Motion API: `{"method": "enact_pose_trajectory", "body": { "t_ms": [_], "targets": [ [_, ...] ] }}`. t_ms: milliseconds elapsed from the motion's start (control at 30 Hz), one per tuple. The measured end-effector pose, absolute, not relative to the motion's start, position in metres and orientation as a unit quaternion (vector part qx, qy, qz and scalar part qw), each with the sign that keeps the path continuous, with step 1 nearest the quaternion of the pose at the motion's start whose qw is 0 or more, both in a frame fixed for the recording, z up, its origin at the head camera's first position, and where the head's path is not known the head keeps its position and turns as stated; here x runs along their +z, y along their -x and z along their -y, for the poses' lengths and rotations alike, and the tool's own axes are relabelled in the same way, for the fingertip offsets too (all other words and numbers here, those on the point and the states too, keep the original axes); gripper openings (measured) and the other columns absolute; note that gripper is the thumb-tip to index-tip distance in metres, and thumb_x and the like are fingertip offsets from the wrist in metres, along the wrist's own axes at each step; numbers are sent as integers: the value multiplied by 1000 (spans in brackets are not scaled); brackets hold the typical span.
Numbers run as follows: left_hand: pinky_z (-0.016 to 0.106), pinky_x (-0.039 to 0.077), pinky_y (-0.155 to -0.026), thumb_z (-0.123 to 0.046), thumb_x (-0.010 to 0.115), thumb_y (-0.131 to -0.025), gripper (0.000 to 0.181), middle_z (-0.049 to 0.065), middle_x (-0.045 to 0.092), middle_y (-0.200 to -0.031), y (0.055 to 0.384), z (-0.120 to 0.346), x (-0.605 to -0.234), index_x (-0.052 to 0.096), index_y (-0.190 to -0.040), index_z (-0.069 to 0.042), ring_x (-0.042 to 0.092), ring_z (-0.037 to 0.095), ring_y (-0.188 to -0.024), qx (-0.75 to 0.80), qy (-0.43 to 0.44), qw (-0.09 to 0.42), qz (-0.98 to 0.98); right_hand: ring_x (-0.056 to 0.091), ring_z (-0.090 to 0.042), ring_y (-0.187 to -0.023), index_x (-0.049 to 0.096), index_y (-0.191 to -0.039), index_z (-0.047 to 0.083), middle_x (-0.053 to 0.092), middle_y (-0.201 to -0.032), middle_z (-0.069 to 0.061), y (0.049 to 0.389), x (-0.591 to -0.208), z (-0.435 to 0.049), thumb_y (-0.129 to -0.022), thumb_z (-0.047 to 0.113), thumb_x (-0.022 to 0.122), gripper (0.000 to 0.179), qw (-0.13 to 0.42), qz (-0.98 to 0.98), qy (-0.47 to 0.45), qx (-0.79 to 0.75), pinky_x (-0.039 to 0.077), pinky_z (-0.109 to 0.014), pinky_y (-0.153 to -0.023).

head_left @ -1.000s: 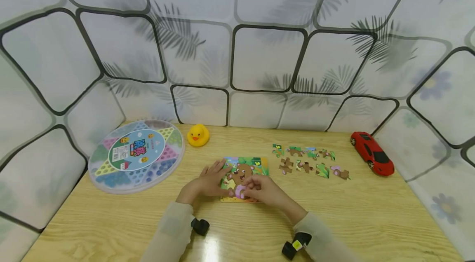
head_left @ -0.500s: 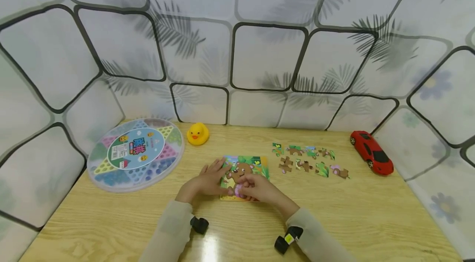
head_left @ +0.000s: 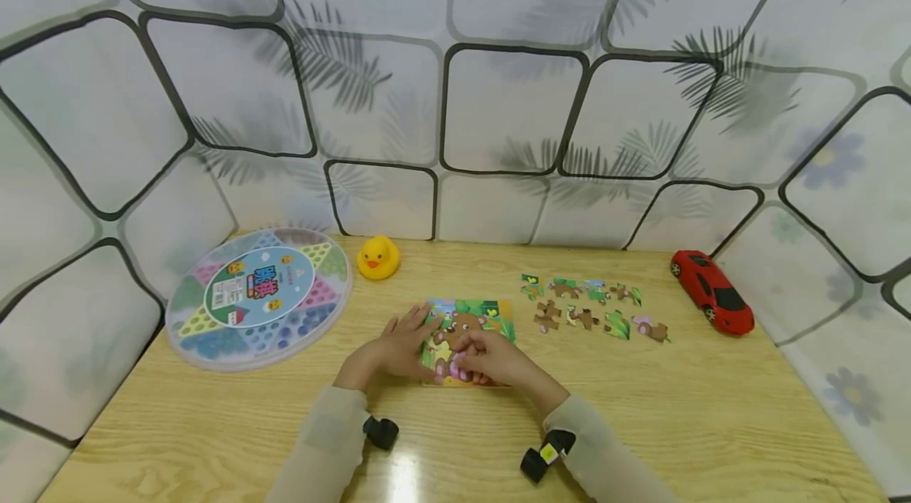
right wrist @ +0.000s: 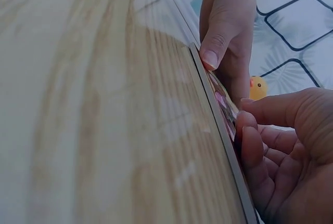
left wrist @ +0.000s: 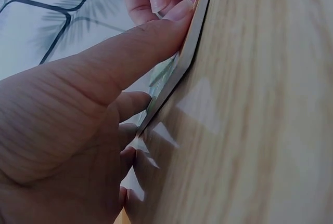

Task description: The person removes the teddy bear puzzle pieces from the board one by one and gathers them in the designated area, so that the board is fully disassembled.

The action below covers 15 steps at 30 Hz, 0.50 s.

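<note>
A bear jigsaw puzzle (head_left: 466, 321) in a flat board lies at the table's middle front. My left hand (head_left: 406, 345) rests along its left side, fingers spread, the thumb over the front left corner. In the left wrist view the thumb (left wrist: 140, 39) reaches over the board's edge (left wrist: 179, 68). My right hand (head_left: 494, 357) is curled low over the bear's lower body, and its thumb and forefinger pinch a pink and brown puzzle piece (head_left: 455, 368), mostly hidden by the fingers. In the right wrist view the fingertips of the right hand (right wrist: 281, 141) are right at the puzzle's surface.
Several loose puzzle pieces (head_left: 584, 318) lie in two rows to the right. A red toy car (head_left: 712, 292) stands at the far right. Behind the puzzle sits a yellow rubber duck (head_left: 378, 258); a round Chinese checkers set (head_left: 259, 297) lies at the left. Patterned cloth (head_left: 512, 107) rises behind.
My right wrist has swung slightly left and inward, its fingertips shifting a little left on the puzzle, so the bear's feet show more. My left hand has stayed nearly still.
</note>
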<state>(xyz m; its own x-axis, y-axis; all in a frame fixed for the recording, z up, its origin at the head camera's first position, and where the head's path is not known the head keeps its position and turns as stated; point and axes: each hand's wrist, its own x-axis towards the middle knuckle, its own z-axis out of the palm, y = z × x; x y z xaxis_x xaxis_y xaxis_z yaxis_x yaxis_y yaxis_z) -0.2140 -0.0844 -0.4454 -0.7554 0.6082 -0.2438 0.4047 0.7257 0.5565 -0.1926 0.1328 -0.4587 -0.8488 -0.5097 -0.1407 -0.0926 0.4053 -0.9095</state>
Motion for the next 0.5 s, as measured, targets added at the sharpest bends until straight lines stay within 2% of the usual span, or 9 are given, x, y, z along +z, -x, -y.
{"method": "enact_pose_trajectory", "body": {
  "t_ms": [300, 500],
  "targets": [
    [57, -1, -111, -45, 75, -77, 99, 15, -1, -158, 214, 84, -444, 21, -151, -9, -3, 33, -144, 245, -275, 210, -906, 55, -9, -55, 60, -102, -1, 61, -72, -4, 192, -459, -130, -93, 13, 61, 17, 184, -806, 153, -541, 46, -20, -49],
    [56, -1, -112, -47, 75, -76, 99, 14, -1, -158, 214, 85, -447, 22, -151, -11, -3, 32, -144, 238, -272, 210, -909, 56, -7, -52, 60, -93, -1, 61, -66, -3, 191, -461, -125, -90, 11, 65, 13, 170, -804, 110, -559, 44, -19, -46]
  ]
}}
